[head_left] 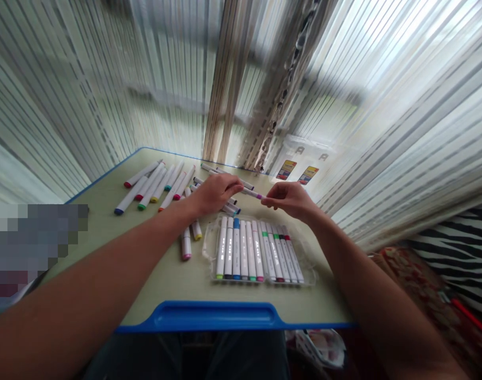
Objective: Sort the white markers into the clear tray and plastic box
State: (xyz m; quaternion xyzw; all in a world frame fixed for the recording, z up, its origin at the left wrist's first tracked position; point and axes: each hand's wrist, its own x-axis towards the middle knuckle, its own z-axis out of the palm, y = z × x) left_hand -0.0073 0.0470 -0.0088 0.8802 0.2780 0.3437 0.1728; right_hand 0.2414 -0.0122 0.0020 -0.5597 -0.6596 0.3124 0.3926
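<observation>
Between my two hands is a white marker with a purple band (252, 193). My left hand (220, 191) pinches its left end, above several loose markers. My right hand (286, 199) has its thumb and fingertips closed on the purple right end. Below the hands, a clear plastic case (209, 248) lies on the table (145, 293) with several white markers (244, 250) standing side by side in it. Loose markers (157, 184) are spread at the left, and two more lie just left of the case. Some markers are partly hidden under my left hand.
A clear lid or case with two labels (298, 163) leans at the back right, by the striped curtain (165, 68). The table has a blue front tray (215, 315). Zebra-striped fabric (458, 258) and a white basket (322, 348) are off the table.
</observation>
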